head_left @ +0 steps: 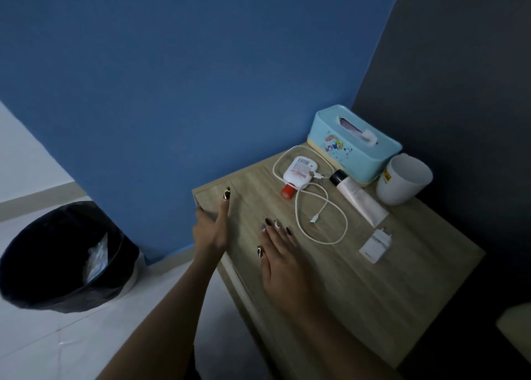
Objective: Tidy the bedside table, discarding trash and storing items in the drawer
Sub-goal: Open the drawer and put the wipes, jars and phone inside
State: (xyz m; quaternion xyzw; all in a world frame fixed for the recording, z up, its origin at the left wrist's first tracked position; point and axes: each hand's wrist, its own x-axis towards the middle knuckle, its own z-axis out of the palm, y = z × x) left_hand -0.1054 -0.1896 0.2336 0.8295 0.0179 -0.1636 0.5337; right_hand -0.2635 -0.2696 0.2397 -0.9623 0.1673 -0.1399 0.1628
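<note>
The wooden bedside table (359,287) fills the lower right. On it lie a white bottle with a red cap (298,175), a looped white cable (324,207), a white tube with a black cap (359,198) and a white charger plug (375,244). My left hand (214,224) rests at the table's left edge, thumb on top, fingers over the side. My right hand (280,259) lies flat on the tabletop, fingers spread, just left of the cable. Neither hand holds anything.
A light-blue tissue box (353,144) and a white cup (402,178) stand at the table's back corner. A black-lined trash bin (66,256) with a clear wrapper inside sits on the white floor to the left. Blue wall behind, dark wall to the right.
</note>
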